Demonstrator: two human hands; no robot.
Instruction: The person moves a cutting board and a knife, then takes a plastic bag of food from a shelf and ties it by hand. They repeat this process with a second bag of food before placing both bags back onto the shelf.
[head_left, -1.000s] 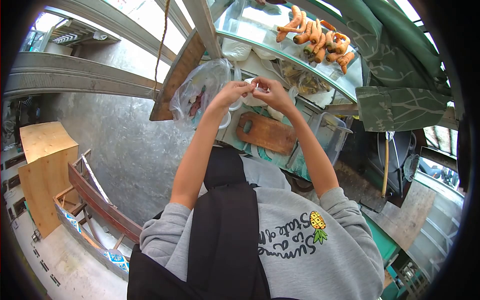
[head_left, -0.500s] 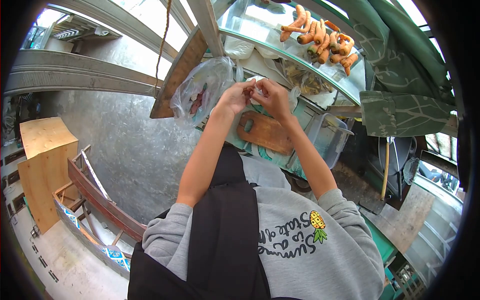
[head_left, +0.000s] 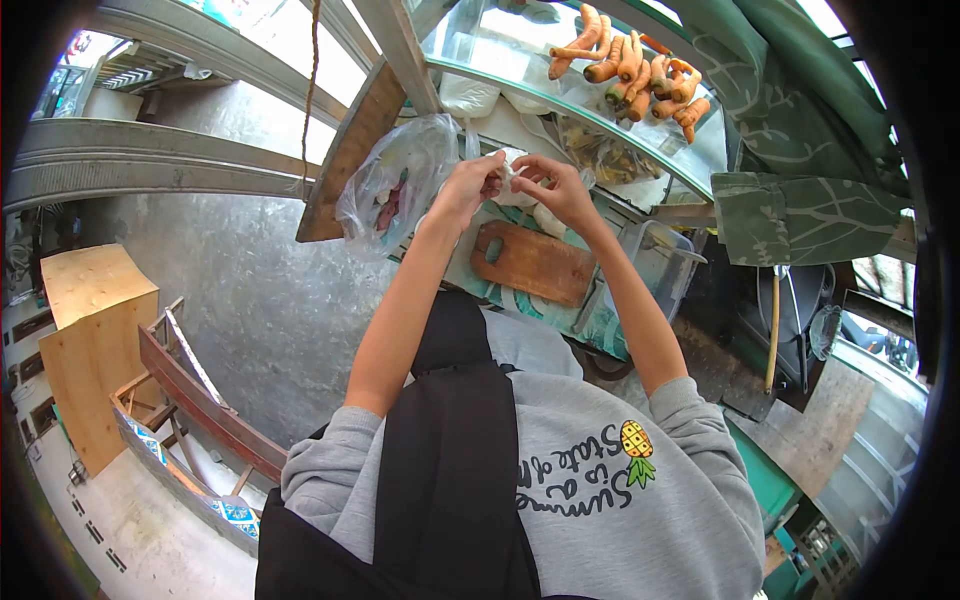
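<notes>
1. Spreading past the counter's left side, the grey floor [head_left: 250, 300] reaches a wooden frame [head_left: 205, 395].
2. Along the near edge of the counter [head_left: 458, 265] lies a brown board [head_left: 545, 265]; a glass shelf [head_left: 560, 105] carries carrots [head_left: 635, 75] beyond the far edge.
3. The left hand [head_left: 466, 190] has its fingertips drawn narrow; I can't tell what they grip. The right hand [head_left: 560, 190] curls beside it, thumb and forefinger slightly apart.
4. A white bundle [head_left: 514, 196] sits just behind both hands, towards the far edge; I'd pinch lightly, wrists steady, fingertips close.
</notes>
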